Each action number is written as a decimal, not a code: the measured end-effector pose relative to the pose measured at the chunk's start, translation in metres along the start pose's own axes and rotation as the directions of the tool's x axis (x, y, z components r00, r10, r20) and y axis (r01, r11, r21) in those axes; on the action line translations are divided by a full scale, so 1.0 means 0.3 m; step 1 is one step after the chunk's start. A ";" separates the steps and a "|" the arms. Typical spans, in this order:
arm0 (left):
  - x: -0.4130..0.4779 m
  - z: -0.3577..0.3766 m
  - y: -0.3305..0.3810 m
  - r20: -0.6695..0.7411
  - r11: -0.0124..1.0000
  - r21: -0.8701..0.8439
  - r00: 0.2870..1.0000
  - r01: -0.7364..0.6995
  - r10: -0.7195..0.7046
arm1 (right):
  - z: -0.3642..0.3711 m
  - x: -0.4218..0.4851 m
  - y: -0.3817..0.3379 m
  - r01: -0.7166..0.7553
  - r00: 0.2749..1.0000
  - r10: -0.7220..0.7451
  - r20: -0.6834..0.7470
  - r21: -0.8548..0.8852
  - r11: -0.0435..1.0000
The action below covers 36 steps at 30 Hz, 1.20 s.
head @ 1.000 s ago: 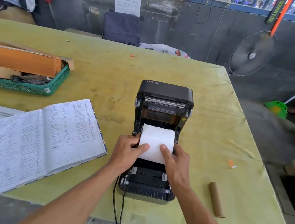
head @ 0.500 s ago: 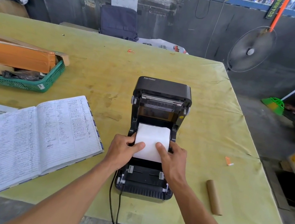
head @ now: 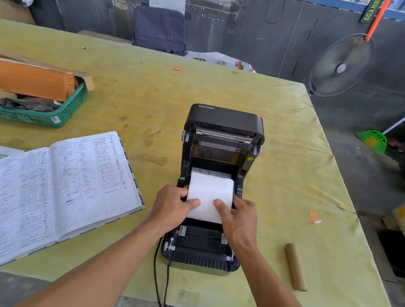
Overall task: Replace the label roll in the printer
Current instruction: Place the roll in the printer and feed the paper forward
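Hands barely shifted since the earlier frames; the white paper label roll (head: 209, 192) sits as before in the open bay of the black plastic label printer (head: 225, 119), lid tipped up on the far side. Left hand (head: 170, 209) and right hand (head: 238, 222) hold the roll from either side, fingers (head: 192, 202) curled around its ends, thumbs on its near face. A brown cardboard tube (head: 295, 270) lies on the yellow-green tabletop (head: 287, 167), right of the printer, well apart. An open handwritten ledger (head: 50, 189) lies to the left.
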<state>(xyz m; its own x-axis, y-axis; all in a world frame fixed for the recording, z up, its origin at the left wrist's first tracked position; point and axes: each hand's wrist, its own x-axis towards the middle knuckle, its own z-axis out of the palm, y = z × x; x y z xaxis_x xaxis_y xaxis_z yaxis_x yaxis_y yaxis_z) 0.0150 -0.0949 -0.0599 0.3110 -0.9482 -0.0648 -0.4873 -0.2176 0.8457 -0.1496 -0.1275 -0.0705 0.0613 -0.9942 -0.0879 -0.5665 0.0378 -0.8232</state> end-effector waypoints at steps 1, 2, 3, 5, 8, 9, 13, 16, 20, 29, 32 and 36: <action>-0.004 0.008 -0.002 -0.019 1.000 0.026 1.000 0.013 -0.012 | 0.001 -0.001 -0.002 -0.003 1.000 0.003 -0.001 -0.008 1.000; -0.009 0.013 -0.002 -0.037 0.999 0.032 0.999 0.022 -0.021 | 0.002 -0.002 -0.005 -0.009 1.000 0.009 -0.006 -0.007 1.000; -0.011 0.014 -0.001 -0.051 0.999 0.034 0.998 0.026 -0.024 | 0.002 -0.001 -0.009 -0.015 1.000 0.015 -0.010 -0.004 1.000; 0.000 0.005 0.009 -0.049 0.998 0.064 0.999 0.021 -0.018 | -0.003 0.006 -0.020 -0.034 0.999 0.034 0.000 -0.003 0.999; 0.051 -0.025 0.037 0.007 0.974 0.220 0.999 0.047 -0.050 | -0.023 0.027 -0.042 -0.063 0.998 0.063 0.017 -0.032 0.998; 0.069 -0.035 0.051 0.052 0.966 0.255 0.997 0.049 -0.064 | -0.032 0.035 -0.052 -0.063 0.998 0.064 0.021 -0.052 0.997; 0.137 -0.071 0.088 0.217 0.972 0.229 0.971 0.051 -0.103 | -0.064 0.076 -0.092 -0.025 0.994 0.039 0.099 -0.140 0.990; 0.166 -0.092 0.094 0.238 0.974 0.222 0.965 0.053 -0.107 | -0.076 0.101 -0.116 0.018 0.986 0.016 0.165 -0.199 0.980; 0.178 -0.085 0.117 0.305 0.936 0.347 0.951 -0.059 -0.054 | -0.079 0.112 -0.138 0.079 0.976 -0.020 0.218 -0.265 0.961; 0.137 -0.055 0.094 0.282 0.750 0.604 0.952 -0.270 0.116 | -0.062 0.065 -0.156 0.221 0.966 -0.123 0.226 -0.488 0.845; 0.111 -0.037 0.075 0.244 0.714 0.637 0.954 -0.292 0.172 | -0.056 0.038 -0.158 0.213 0.975 -0.127 0.183 -0.595 0.775; 0.063 -0.015 0.051 0.210 0.625 0.699 0.936 -0.346 0.283 | -0.039 0.006 -0.147 0.229 0.973 -0.181 0.142 -0.680 0.696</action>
<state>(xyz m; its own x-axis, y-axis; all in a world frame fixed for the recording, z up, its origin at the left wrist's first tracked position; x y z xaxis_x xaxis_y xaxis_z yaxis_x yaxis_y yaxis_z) 0.0170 -0.1153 -0.0459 -0.0181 -0.9975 0.0680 -0.9831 0.0301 0.1808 -0.1343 -0.1320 -0.0277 0.2787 -0.9602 -0.0157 -0.9396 -0.2693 -0.2115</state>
